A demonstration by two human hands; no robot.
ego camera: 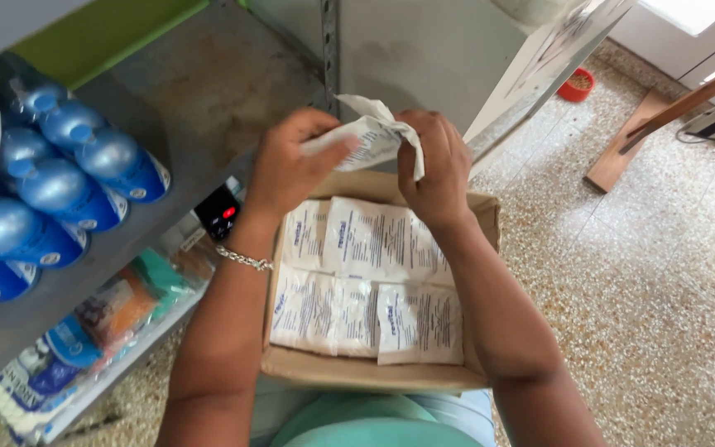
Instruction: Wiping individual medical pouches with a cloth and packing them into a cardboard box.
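Note:
Both hands are raised above an open cardboard box (357, 374) that rests on my lap. My left hand (287, 165) and my right hand (436, 165) grip the same crumpled white packet (370, 136) with printed text, one at each end. Inside the box lie several flat white sachets (366, 281) with blue print, laid in rows. A thin silver bracelet (243, 259) circles my left wrist.
A grey metal shelf (200, 99) stands to the left, holding several blue spray bottles (59, 182). A lower shelf carries coloured packets (117, 310). Speckled floor (647, 281) spreads to the right, with a wooden plank (622, 149) and a small red bowl (577, 84).

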